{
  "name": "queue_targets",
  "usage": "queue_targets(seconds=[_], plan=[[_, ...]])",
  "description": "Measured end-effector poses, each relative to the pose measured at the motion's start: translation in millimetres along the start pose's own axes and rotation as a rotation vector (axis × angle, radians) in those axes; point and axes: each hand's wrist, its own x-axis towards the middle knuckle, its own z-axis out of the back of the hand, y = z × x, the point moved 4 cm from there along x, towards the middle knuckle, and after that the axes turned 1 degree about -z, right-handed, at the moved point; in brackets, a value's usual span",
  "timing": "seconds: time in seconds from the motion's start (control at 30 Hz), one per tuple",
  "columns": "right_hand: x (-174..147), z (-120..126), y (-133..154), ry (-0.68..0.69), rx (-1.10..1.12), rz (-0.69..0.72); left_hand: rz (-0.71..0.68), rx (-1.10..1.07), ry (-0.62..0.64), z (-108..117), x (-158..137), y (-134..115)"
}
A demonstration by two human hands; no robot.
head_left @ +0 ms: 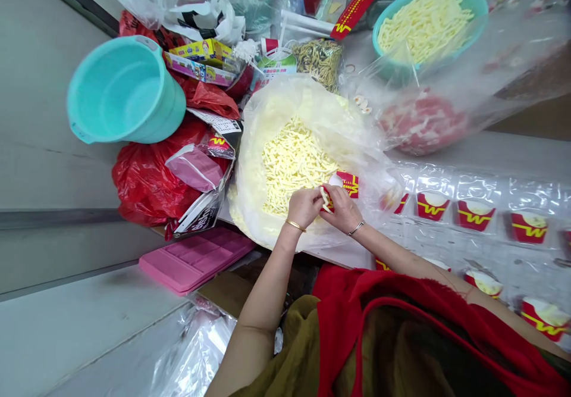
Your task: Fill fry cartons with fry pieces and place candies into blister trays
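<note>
Right hand (342, 208) grips a small red french-fry carton (331, 199), and the left hand (304, 208) meets it at the pale strips (323, 194) in its mouth; whether it pinches them I can't tell from here. Just beyond the right hand lies another red carton (351, 184); beyond the left, a heap of fry-shaped strips (294, 162) fills an open plastic bag (252, 147).

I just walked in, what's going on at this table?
A person's left hand and right hand meet at a small red carton with pale pieces showing, over a heap of pale yellow sticks in a translucent plastic bag. To the right, red and yellow cartons sit in clear plastic packaging.
</note>
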Motion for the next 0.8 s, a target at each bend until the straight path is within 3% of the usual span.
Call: queue_targets(seconds=[0.07, 0.37, 0.5, 0.6, 0.7, 0.8], plan=[[-2, 0, -4, -0.01, 0.006, -0.005, -0.016, 0.011, 0.051, 0, -3, -3], [-6, -7, -9, 0.002, 0.035, 0.014, -0.057, 0.04, 0.026, -11, -23, -18], [-7, -4, -7, -0.003, 0.052, -0.029, -0.005, -0.2, -0.14, -10, -23, -6], [-6, -4, -4, -0.003, 0.043, -0.01, 0.104, -0.134, -0.294, -7, -25, 0], [-8, -9, -2, -0.003, 0.031, 0.019, 0.123, 0.101, -0.228, -13, -27, -11], [-12, -11, -6, -0.025, 0.038, 0.014, 0.089, 0.192, -0.107, -22, -32, -26]])
